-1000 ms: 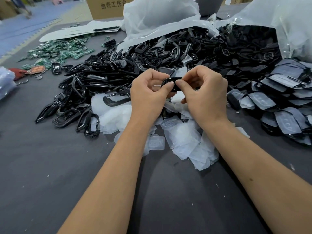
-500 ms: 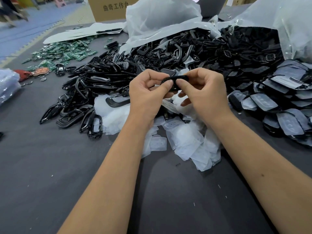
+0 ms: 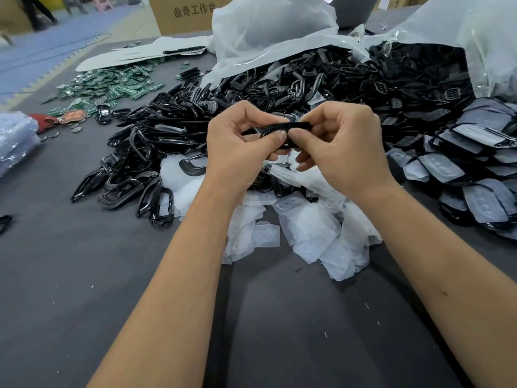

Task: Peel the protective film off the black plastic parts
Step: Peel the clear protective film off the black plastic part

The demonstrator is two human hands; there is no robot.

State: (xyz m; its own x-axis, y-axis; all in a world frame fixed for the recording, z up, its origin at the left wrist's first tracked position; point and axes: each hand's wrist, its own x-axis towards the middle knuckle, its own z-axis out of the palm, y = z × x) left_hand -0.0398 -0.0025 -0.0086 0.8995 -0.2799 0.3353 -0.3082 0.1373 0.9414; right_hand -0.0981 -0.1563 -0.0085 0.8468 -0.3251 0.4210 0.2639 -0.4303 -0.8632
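Together, our hands pinch one black plastic part just above the heap of peeled film. Our left hand curls its fingers over the part's left end with the thumb pressed at its middle; our right hand grips the right end, thumb tip meeting the left thumb. We cannot tell whether film is on this part. Left of the film heap lies a pile of black frames on the grey counter. Right of the heap sit film-covered parts. Behind the heap, white plastic bags spill more black pieces. Far left of the heap, green circuit boards are scattered, and a cardboard box stands beyond the bags.
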